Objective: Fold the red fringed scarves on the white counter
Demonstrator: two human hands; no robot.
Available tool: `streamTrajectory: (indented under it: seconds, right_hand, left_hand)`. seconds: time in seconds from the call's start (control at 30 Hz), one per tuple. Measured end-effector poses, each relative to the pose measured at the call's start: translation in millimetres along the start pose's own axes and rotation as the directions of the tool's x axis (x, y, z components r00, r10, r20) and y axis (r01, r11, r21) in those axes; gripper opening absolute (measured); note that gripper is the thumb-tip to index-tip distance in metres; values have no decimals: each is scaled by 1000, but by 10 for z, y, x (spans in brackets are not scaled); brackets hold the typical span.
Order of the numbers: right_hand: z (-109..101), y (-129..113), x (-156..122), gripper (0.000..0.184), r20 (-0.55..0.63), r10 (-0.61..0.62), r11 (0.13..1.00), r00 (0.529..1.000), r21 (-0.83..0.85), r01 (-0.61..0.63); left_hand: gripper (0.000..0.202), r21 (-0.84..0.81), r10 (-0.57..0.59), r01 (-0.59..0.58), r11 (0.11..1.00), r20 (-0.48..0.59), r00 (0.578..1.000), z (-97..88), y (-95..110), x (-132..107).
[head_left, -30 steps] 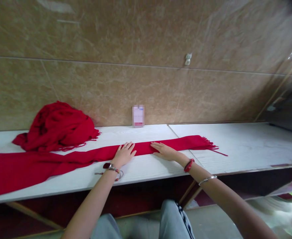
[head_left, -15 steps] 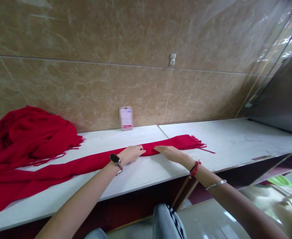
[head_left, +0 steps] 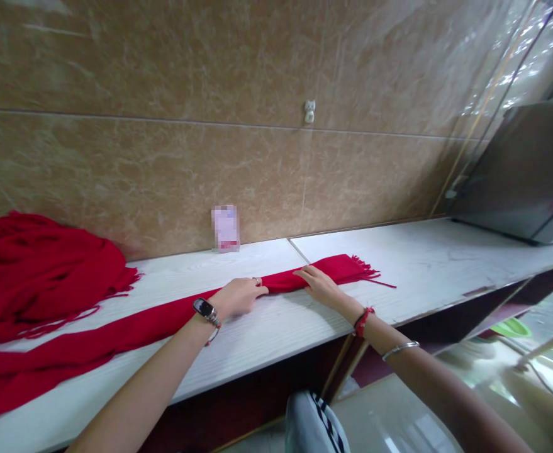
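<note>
A long red scarf (head_left: 163, 321) lies folded into a narrow strip along the white counter, its fringed end toward the right. My left hand (head_left: 241, 296), with a watch at the wrist, is closed on the strip near its middle. Closer to the fringe, my right hand (head_left: 322, 286) grips the same strip, fingers over the top and thumb at the near edge. Between the two hands the cloth looks drawn in and creased. At the left, a heap of red fringed cloth (head_left: 44, 270) rests behind the strip.
The white counter (head_left: 422, 264) runs along a brown marbled wall (head_left: 163, 170). A phone-like card, blurred out (head_left: 226, 228), leans on the wall. A grey appliance (head_left: 516, 170) stands at the right end. Open shelves lie below, and a green basin (head_left: 512, 327) is low at the right.
The view has shifted slightly to the right. My fingers, which lay flatter on the scarf, have now curled around it, and the cloth between my hands is pinched narrower.
</note>
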State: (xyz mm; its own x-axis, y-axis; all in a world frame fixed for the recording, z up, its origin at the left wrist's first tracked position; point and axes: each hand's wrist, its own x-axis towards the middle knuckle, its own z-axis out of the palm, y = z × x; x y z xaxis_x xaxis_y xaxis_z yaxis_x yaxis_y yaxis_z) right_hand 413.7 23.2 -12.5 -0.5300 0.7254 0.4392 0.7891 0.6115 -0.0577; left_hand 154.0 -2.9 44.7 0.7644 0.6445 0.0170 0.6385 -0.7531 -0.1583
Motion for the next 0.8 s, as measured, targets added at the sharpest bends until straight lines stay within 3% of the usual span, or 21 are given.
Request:
streamTrajectory:
  seconds: [0.13, 0.3, 0.57, 0.8]
  right_hand:
    - [57, 10, 20, 34, -3, 54, 998, 999, -45, -54]
    - [96, 16, 25, 33, 16, 103, 995, 995, -15, -102]
    - [-98, 194, -139, 33, -87, -25, 999, 996, 25, 27]
    - [-233, 435, -246, 22, 37, -60, 984, 998, -168, 65]
  left_hand:
    - [28, 72, -40, 45, 996, -75, 996, -14, 118, 217]
    - [24, 94, -40, 57, 994, -170, 985, 65, 242, 431]
    - [22, 62, 24, -9, 998, -235, 972, 202, 155, 369]
    - [31, -33, 118, -132, 991, -271, 955, 285, 141, 405]
